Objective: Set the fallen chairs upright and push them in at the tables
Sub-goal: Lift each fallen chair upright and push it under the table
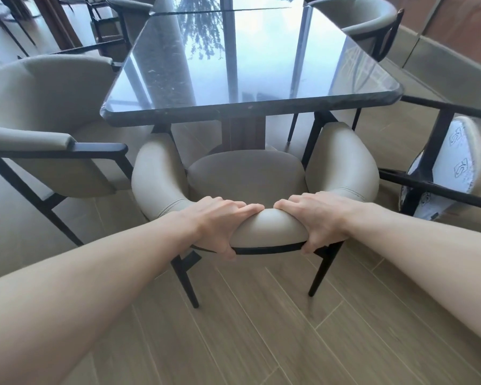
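A beige padded chair [246, 173] with black legs stands upright at the near end of a glossy dark table [233, 79], its armrests just under the table edge. My left hand [220, 220] grips the curved backrest on the left, thumb under the black rim. My right hand [314, 215] grips the same backrest on the right. A fallen chair [453, 168] lies on its side at the right, its white underside and black legs facing me.
An upright beige chair [42, 120] stands at the table's left side, turned away from the table. Another chair [364, 20] sits at the far right corner. More chairs and frames stand at the back left. Wood-look tile floor [261, 329] lies open behind the chair.
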`<state>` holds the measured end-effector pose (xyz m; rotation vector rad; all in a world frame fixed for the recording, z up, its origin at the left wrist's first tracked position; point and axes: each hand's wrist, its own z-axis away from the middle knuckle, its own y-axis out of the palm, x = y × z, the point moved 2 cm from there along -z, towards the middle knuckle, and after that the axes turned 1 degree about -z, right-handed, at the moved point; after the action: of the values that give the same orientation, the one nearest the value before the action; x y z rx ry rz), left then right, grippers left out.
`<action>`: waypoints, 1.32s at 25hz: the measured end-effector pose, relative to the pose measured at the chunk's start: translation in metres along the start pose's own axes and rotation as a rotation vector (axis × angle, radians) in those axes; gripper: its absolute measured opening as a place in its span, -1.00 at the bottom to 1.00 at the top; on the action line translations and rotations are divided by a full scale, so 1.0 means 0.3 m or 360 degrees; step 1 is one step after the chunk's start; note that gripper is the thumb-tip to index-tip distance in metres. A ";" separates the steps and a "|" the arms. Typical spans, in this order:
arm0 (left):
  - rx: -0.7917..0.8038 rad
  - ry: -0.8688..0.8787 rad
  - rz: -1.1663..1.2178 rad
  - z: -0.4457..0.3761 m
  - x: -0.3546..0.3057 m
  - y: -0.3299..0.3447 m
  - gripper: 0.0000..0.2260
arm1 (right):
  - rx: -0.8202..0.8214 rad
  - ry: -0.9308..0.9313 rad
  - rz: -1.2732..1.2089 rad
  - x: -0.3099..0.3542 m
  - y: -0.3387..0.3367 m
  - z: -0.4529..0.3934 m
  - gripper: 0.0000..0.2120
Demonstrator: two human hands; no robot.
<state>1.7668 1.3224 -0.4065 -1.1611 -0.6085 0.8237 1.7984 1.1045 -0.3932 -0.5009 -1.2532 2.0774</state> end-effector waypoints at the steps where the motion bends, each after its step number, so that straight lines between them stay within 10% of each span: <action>1: 0.0001 -0.0007 0.0013 -0.014 0.006 -0.007 -0.06 | -0.0007 0.0009 -0.0018 -0.014 -0.006 -0.007 -0.16; 25: -0.0097 -0.0262 0.0134 -0.197 0.096 -0.053 -0.01 | -0.0174 0.0344 -0.0156 -0.174 -0.016 -0.073 0.06; 33: -0.0476 -0.0501 0.1396 -0.203 -0.094 -0.137 -0.47 | -0.0264 0.0583 -0.0783 -0.077 -0.131 0.031 -0.32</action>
<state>1.8084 1.2588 -0.3857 -1.6131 -0.4731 1.7271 1.8224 1.0953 -0.3544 -0.5519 -1.1874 1.4092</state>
